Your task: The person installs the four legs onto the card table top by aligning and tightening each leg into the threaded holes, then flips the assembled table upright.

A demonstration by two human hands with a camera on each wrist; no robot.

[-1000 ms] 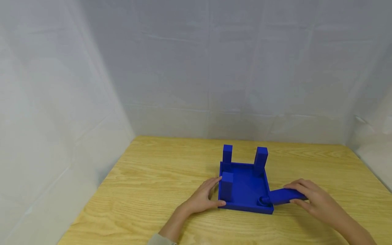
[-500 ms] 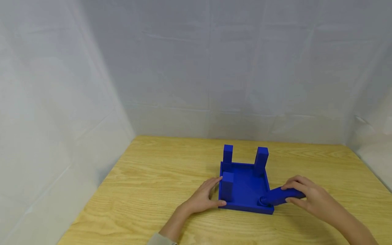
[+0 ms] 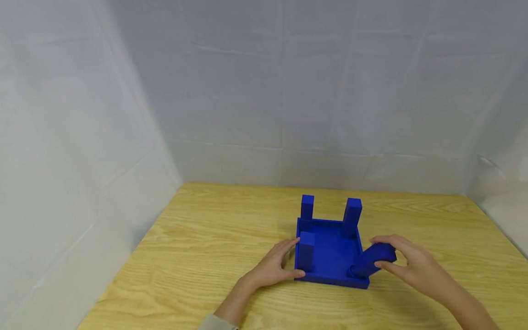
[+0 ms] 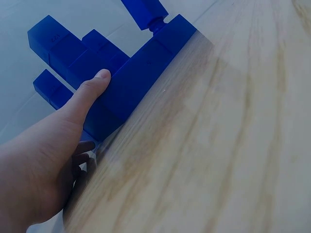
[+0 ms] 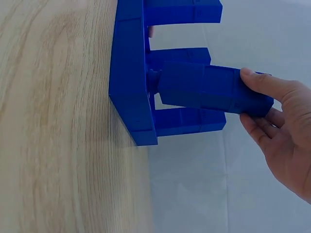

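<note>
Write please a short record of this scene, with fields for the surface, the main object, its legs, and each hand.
surface: wooden table
main object: blue square base, lying flat with its legs pointing up
legs standing: three upright blue legs, one at near left
fourth leg: tilted, lower end at the base's near right corner
left hand: steadies the base at its left side, thumb on the front edge
right hand: holds the tilted leg at its upper end

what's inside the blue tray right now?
In the blue tray three blue posts stand upright at corners. The right hand holds a fourth post, tilted, at the near-right corner socket. Its peg end is hidden.
</note>
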